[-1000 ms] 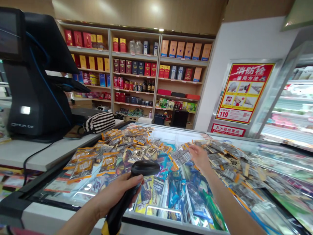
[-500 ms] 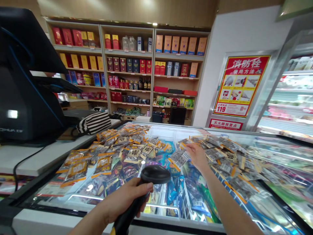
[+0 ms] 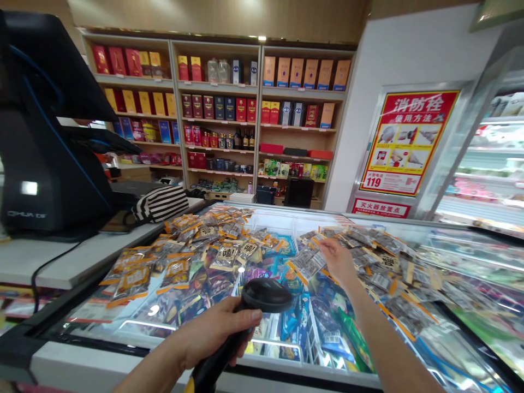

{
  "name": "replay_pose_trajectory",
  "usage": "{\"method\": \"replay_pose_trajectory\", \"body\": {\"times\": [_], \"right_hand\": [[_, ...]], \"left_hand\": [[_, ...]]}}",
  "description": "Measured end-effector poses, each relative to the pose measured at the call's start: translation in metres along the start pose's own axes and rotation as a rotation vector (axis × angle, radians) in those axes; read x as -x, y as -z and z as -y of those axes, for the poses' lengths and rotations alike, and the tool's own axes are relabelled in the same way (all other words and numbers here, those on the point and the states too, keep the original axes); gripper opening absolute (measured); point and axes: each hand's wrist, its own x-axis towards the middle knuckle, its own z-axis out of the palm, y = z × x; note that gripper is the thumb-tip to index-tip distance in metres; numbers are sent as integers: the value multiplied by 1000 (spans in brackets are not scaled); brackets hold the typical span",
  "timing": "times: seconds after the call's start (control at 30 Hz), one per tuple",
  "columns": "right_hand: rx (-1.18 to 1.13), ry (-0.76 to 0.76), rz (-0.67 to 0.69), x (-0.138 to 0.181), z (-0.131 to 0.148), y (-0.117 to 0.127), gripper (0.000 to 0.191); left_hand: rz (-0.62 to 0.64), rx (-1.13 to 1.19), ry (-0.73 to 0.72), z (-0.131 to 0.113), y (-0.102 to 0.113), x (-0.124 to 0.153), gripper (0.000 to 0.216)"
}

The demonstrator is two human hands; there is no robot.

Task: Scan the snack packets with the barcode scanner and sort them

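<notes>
My left hand (image 3: 223, 333) is wrapped round the handle of a black barcode scanner (image 3: 266, 295), whose head points forward over the freezer glass. Farther out, my right hand (image 3: 338, 262) pinches the upper corner of a snack packet (image 3: 308, 263) with orange edges and a printed grey back. The packet is tilted at the left edge of the right-hand pile of packets (image 3: 370, 256). On the left part of the glass lies another pile of similar packets (image 3: 204, 234), several with their fronts showing. The scanner head is apart from the packet.
Beneath the glass lid, the chest freezer (image 3: 164, 371) holds wrapped goods in wire baskets. At the left, a black checkout terminal (image 3: 53, 164) and a striped bag (image 3: 161, 203) stand on a white counter (image 3: 20, 262). Shelves (image 3: 221, 88) of boxes line the back wall.
The view has shifted slightly. Both hands keep their holds, and the scanner and the pinched packet appear a little farther right in the picture.
</notes>
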Motion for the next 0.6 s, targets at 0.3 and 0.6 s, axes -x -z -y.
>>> {"method": "replay_pose_trajectory", "body": {"times": [0.3,0.6], "right_hand": [[185,-11,-143,-16,-19,35,30],[573,63,-338,-33,-36,55,35]], "left_hand": [[-185,67,-5,1,22,15,30],[-436,183,49,24,64,21,34]]}}
